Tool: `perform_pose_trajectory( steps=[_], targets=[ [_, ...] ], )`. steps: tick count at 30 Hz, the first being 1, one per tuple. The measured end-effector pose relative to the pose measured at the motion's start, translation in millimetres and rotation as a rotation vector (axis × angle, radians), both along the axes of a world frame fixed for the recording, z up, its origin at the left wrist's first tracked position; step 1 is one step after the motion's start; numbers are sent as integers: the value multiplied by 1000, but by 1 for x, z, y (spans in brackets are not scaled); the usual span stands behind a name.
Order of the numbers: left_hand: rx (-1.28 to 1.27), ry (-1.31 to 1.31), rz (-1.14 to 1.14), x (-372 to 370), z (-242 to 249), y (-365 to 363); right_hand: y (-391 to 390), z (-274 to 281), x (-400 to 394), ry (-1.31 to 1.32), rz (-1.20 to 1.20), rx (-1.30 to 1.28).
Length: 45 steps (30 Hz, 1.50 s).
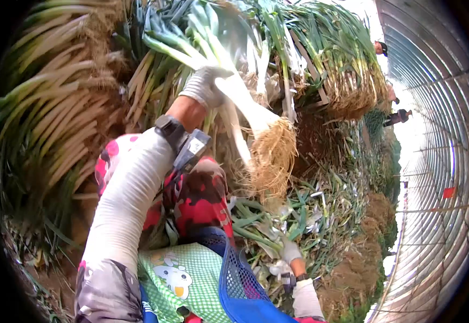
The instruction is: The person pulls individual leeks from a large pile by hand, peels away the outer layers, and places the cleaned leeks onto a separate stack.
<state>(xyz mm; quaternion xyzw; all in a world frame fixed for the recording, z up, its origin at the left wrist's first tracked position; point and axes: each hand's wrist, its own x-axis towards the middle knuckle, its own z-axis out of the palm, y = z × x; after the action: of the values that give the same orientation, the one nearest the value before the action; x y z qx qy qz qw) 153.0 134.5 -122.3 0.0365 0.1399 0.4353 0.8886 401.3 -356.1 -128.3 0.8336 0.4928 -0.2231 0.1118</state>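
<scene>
My left hand (206, 89), in a pale work glove, is closed around the shafts of a few leeks (244, 101). Their green leaves point up and away, and their bushy tan roots (273, 153) hang toward the lower right. Down at the lower right, my right hand (291, 251), also gloved, is by the litter of stripped leaves. It appears closed on the pale end of some green leek leaves (261, 240), though its fingers are partly hidden. A small device (193, 146) is strapped to my left wrist.
Long rows of leeks (65, 97) lie along the left. A heap of leeks (347, 64) with roots outward stands at the upper right. Leaf scraps (326, 215) cover the ground. A blue-edged green checked apron (191, 269) covers my lap. People (398, 117) are farther off beside the curved greenhouse wall (439, 151).
</scene>
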Motion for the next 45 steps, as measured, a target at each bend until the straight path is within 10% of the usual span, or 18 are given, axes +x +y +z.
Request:
perform_pose_trajectory(
  steps=[6,16,18,20,21,23,25,29,36,40,45],
  targets=[
    [-145,-7,-48,-1,20,-37,173,61,-48,457,72,672],
    [-5,1,55,-31,43,-44,242,13,-1,588,3,614],
    [226,191,56,-15,3,-41,244,32,-3,1147,-95,603],
    [1043,487,195,-8,-23,-60,252,92,-65,1512,-202,510],
    [186,231,-138,-20,29,-86,254,92,-78,1323,-33,464],
    [295,366,96,-10,31,-106,269,102,-135,898,377,478],
    [269,444,81,-7,21,-108,256,123,-173,1049,11,313],
    [322,477,175,-56,83,-151,236,99,-169,1020,124,459],
    [423,-113,616,-204,151,-205,215,181,-224,785,759,607],
    [619,87,1218,-312,163,-239,233,205,-267,681,1096,688],
    [866,312,1293,-370,224,-240,314,244,-347,636,1417,694]
  ],
)
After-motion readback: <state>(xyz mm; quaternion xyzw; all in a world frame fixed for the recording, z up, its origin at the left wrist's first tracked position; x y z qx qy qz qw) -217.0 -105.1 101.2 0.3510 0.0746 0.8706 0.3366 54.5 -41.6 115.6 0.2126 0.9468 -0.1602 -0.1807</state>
